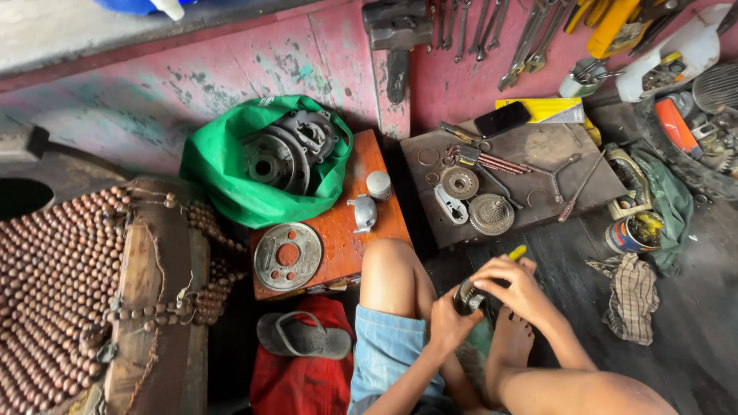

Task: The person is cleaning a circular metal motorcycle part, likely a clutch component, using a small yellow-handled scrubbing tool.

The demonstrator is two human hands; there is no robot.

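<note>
I sit on the floor with one knee raised. My left hand (448,319) grips a small dark round metal part (467,298) from below. My right hand (516,286) closes over the top of that part and holds a tool with a yellow handle (517,252), whose tip points into the part. Both hands meet just above my bare foot (510,338). The working end of the tool is hidden by my fingers.
An orange wooden box (336,227) carries a round metal plate (287,255), a small cylinder and a metal fitting. A green bag (231,180) holds engine covers. A dark board (538,150) bears gears, springs, a phone. Wrenches hang on the pink wall. A tin can (632,233), rag and sandal lie nearby.
</note>
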